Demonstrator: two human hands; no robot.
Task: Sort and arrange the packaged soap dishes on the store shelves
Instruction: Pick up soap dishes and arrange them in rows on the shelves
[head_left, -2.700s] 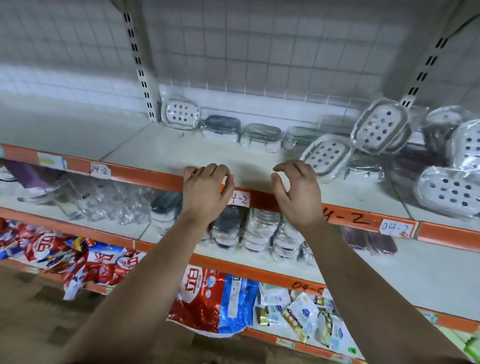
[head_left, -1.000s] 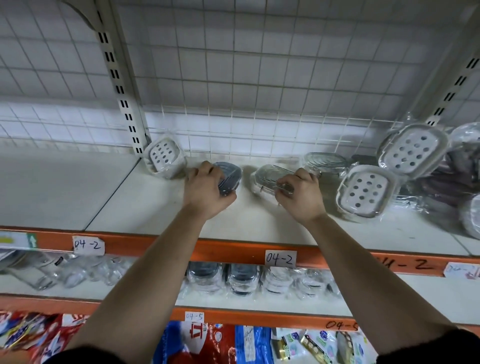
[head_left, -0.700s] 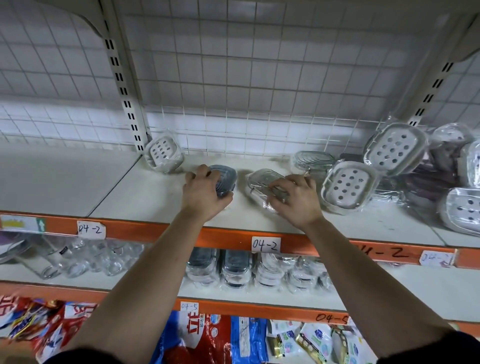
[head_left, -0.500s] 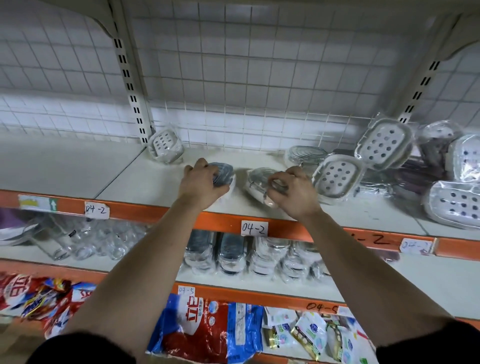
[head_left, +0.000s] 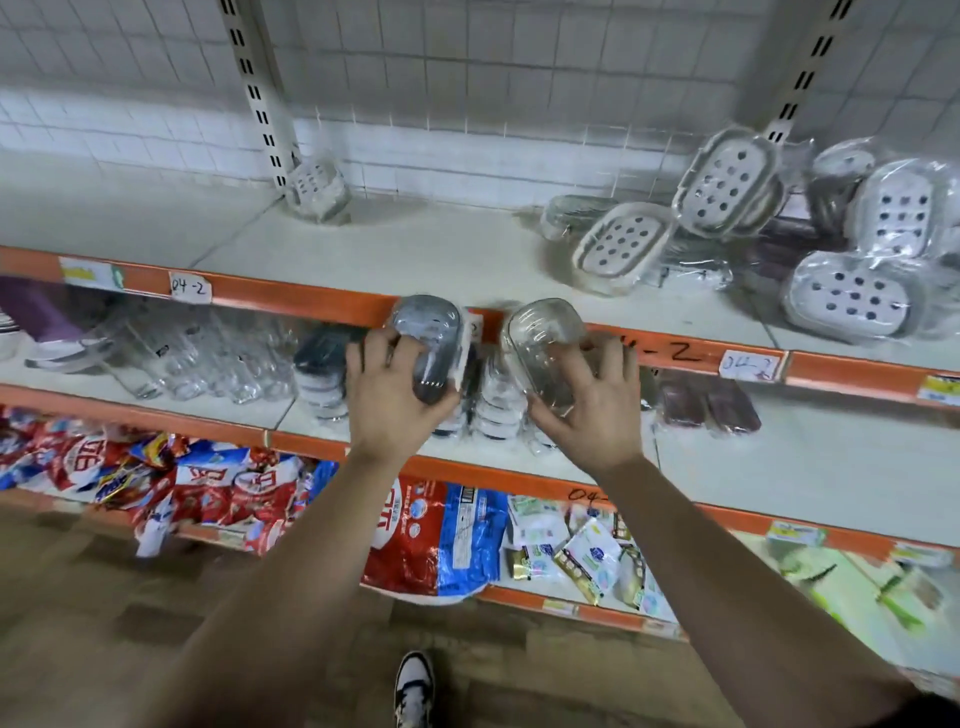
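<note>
My left hand's (head_left: 387, 410) grip curls round the dark soap dish (head_left: 428, 332), my right hand's (head_left: 582, 415) round the clear soap dish (head_left: 540, 338). Both dishes have left the upper shelf (head_left: 415, 249) and now hang centre frame before its orange edge, probably headed for the matching stacks (head_left: 318, 376) beneath.

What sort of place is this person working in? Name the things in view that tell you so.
Probably a shop: tiered shelves with orange front rails, handwritten shelf labels like 04-2, and many packaged soap dishes, besides bagged goods on the lowest shelf.
</note>
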